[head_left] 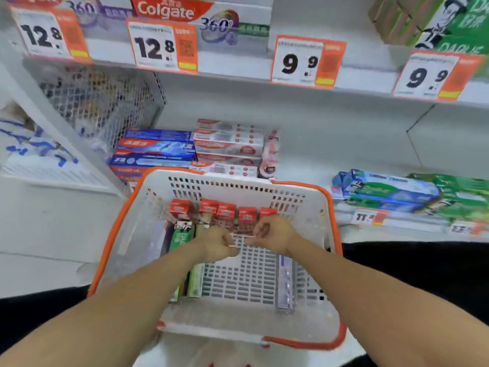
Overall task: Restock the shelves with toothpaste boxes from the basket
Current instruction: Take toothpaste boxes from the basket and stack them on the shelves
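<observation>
Upright: red toothpaste boxes (225, 211), ends up.

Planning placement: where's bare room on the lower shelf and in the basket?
Lower shelf: bare between the pink-white boxes and the blue-green boxes. Basket: floor open between the green boxes and the clear pack. Crowded at its far wall, where red boxes stand.

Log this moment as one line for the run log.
left hand: reaching | right hand: reaching | target: red-topped toothpaste boxes | container: white plastic basket with orange rim | shelf: not yet restocked
</observation>
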Action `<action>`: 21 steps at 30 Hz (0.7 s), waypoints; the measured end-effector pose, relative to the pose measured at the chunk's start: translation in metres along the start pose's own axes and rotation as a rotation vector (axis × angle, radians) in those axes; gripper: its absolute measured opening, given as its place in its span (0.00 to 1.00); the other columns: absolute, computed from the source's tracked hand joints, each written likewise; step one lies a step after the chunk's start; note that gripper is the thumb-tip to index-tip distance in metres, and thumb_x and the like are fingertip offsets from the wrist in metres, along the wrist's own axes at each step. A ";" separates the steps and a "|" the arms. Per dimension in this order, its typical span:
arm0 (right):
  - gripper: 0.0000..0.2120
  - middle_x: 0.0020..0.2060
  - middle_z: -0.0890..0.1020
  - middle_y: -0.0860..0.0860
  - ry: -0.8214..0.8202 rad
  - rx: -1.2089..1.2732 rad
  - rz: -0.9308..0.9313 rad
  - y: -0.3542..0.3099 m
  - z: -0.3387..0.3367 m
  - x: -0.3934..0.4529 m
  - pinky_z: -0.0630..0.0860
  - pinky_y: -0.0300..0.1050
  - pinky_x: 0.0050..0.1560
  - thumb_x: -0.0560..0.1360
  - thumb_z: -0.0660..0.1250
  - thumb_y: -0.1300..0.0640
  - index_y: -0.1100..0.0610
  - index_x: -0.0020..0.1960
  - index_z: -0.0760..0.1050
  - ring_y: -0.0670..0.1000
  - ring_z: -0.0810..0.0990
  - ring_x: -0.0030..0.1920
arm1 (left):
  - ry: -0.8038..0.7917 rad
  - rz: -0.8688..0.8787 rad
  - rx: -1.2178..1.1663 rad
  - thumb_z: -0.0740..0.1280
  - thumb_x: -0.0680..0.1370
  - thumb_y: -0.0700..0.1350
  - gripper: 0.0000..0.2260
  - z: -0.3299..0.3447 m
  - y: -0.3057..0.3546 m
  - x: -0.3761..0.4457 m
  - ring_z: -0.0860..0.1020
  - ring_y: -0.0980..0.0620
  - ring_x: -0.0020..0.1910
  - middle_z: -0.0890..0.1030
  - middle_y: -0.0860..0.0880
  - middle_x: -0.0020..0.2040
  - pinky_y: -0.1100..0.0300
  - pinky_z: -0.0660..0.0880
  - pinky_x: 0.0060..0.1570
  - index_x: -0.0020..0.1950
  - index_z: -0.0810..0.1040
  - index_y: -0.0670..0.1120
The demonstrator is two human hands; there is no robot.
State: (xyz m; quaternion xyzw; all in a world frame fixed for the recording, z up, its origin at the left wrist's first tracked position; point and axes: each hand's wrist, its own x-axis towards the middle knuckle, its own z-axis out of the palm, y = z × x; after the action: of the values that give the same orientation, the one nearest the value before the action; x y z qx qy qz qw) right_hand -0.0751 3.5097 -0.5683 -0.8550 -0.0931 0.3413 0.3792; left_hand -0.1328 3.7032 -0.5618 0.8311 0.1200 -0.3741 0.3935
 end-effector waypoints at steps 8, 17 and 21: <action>0.38 0.59 0.77 0.58 0.103 -0.334 0.435 0.100 0.043 -0.013 0.78 0.48 0.51 0.73 0.76 0.51 0.60 0.73 0.58 0.58 0.80 0.56 | -0.052 -0.101 -0.247 0.72 0.76 0.41 0.14 0.078 -0.027 0.041 0.79 0.46 0.56 0.80 0.45 0.59 0.62 0.75 0.50 0.62 0.79 0.43; 0.32 0.50 0.82 0.53 0.110 0.299 0.537 0.096 0.034 0.006 0.80 0.49 0.48 0.62 0.82 0.61 0.56 0.60 0.69 0.52 0.82 0.51 | -0.042 -0.260 -0.453 0.73 0.77 0.51 0.28 0.069 -0.035 0.056 0.81 0.46 0.55 0.78 0.42 0.62 0.52 0.80 0.56 0.72 0.69 0.43; 0.23 0.54 0.85 0.57 -0.453 0.401 0.515 0.049 -0.006 -0.005 0.82 0.47 0.46 0.73 0.74 0.63 0.54 0.67 0.74 0.55 0.85 0.49 | -0.082 -0.303 -0.655 0.74 0.76 0.54 0.36 0.051 -0.029 0.052 0.80 0.45 0.57 0.78 0.41 0.65 0.49 0.80 0.55 0.77 0.61 0.43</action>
State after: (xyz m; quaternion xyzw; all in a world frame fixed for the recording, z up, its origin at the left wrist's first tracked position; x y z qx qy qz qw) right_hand -0.0804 3.4698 -0.5981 -0.6623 0.1116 0.6168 0.4105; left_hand -0.1381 3.6791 -0.6363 0.6182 0.3392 -0.4031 0.5833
